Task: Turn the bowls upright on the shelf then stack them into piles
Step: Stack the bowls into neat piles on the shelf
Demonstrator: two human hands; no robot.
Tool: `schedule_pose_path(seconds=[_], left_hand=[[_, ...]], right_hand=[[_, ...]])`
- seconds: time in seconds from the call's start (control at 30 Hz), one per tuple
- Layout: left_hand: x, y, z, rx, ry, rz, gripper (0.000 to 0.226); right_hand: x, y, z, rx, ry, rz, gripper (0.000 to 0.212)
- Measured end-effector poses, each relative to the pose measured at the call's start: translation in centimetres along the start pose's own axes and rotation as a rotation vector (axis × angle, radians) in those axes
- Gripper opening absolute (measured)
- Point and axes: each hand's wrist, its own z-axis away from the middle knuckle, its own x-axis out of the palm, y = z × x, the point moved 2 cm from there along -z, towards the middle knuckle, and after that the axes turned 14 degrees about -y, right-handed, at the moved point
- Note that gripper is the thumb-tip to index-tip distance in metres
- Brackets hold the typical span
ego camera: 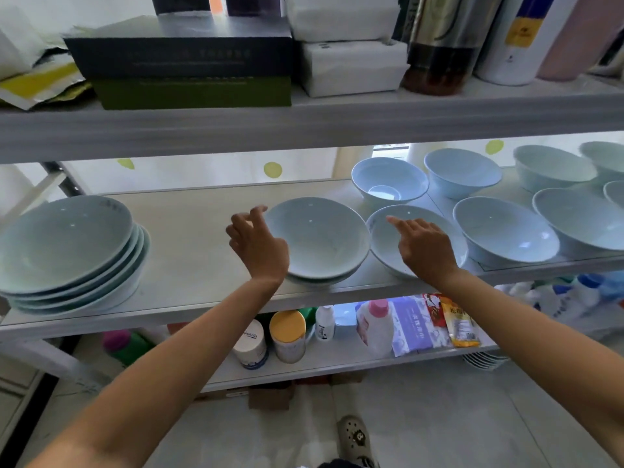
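Here, pale middle shelf holds upright bowls — light floor below.

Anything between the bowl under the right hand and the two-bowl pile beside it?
Nothing visible. The bowl sits right beside the pile; the left hand is at the pile's far left rim, off the path.

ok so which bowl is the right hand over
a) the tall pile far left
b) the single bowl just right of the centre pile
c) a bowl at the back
b: the right hand is above the single bowl beside the centre pile, index finger stretched out over it
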Motion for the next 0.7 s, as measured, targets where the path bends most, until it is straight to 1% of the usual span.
schedule_pose_path(seconds=[0.07,0.17,0.27,0.33,0.43,0.53,0.6,0.7], left_hand=[[0.9,1.8,-1.2,0.055,-0.037,0.009,0.065],[3.7,5.2,-2.9,0.161,-0.239,-0.004,0.07],[7.3,8.9,-4.3,0.224,-0.45,0.068,0.073],[9.6,11.1,-5.2,0.232,-0.547,0.065,0.073],[12.5,13.9,-6.7,0.231,-0.662,-0.05,0.072],[14.8,15.6,-8.1,0.2,-0.744,-0.172,0.068],[16.1,16.1,-8.7,0.171,-0.824,-0.204,0.069],[17.6,15.9,-9.5,0.131,-0.917,-0.292,0.063]], right_hand=[[0.4,1.6,-1.4,0.126,-0.103,-0.082,0.053],[1.0,4.1,-3.2,0.274,-0.229,-0.178,0.06],[1.4,6.6,-5.4,0.343,-0.314,-0.279,0.062],[1.6,8.4,-6.9,0.377,-0.365,-0.345,0.062],[1.6,10.6,-8.8,0.387,-0.438,-0.404,0.059],[2.1,11.9,-10.2,0.37,-0.544,-0.406,0.058],[2.8,12.6,-11.0,0.341,-0.598,-0.406,0.058],[4.3,13.5,-11.9,0.291,-0.681,-0.435,0.058]])
